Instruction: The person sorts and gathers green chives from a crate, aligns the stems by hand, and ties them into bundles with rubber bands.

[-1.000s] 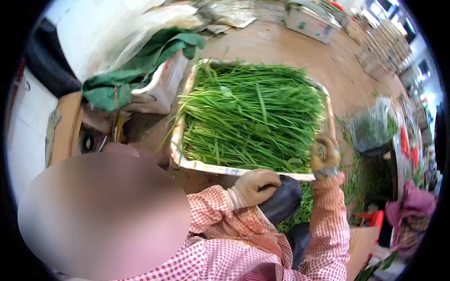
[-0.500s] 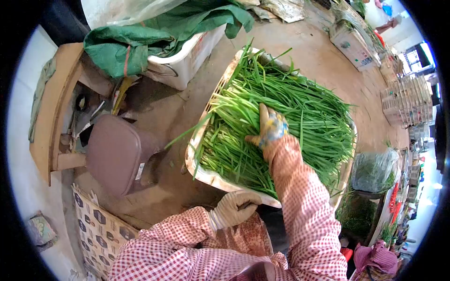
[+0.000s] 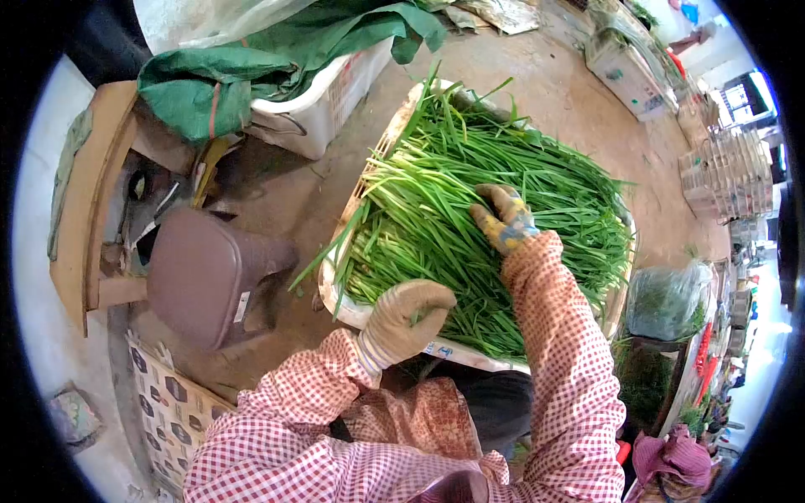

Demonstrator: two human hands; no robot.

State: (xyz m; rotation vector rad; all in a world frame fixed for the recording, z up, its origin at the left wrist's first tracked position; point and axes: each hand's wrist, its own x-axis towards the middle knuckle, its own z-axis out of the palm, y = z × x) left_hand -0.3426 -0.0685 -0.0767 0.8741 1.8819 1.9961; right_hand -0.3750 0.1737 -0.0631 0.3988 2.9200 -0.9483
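Note:
Long green garlic chives (image 3: 453,201) fill a white plastic crate (image 3: 356,205), their pale stems toward the left and leafy ends toward the right. My right hand (image 3: 507,220), in a glove patched yellow and blue, rests on top of the leaves near the middle. Its fingers are stretched out and apart, gripping nothing. Over the crate's near rim is my left hand (image 3: 401,325) in a beige glove. Its fingers are loosely curved, with a gap between them and the thumb and nothing visible inside.
A brown plastic stool (image 3: 201,277) stands to the left. Behind it, a white basket (image 3: 323,105) carries a green tarp (image 3: 210,84). Stacked crates (image 3: 725,176) stand far right, and a clear plastic bag of greens (image 3: 669,300) sits closer on the right.
My left hand has risen from the crate's near rim to over it, its fingers loosening. The right hand has shifted slightly right, off the pale stems.

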